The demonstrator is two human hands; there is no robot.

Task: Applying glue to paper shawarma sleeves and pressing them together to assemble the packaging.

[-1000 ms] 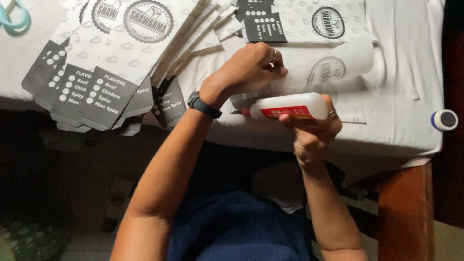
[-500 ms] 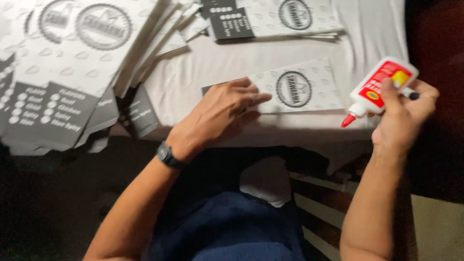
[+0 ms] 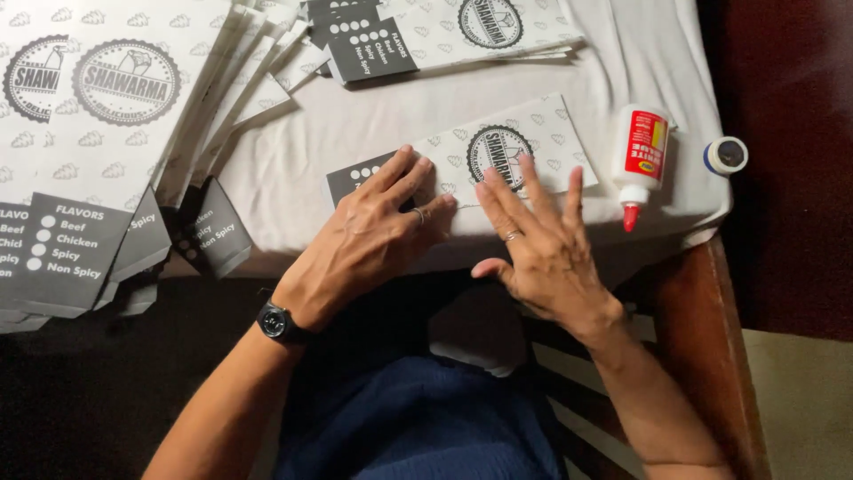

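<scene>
both hands lie flat on a printed paper sleeve that rests near the front edge of the desk, which is covered by a white cloth. the left hand presses on the sleeve's dark grey end, fingers stretched out and close together, gripping nothing; a ring sits on one finger and a black wristwatch on the wrist. the right hand lies on the white patterned part, just below the round dark emblem, its fingers spread wide and open, holding nothing, the thumb pointing towards the left hand at the desk's front edge; it also wears a ring

just right of the sleeve, near the right edge of the desk, a white glue bottle with a red label lies with its red nozzle pointing towards the front edge. a small round cap with a blue rim sits beyond it at the very right edge. a fanned stack of similar sleeves fills the left side of the desk and hangs over its front edge, and another pile of sleeves lies along the far edge
</scene>
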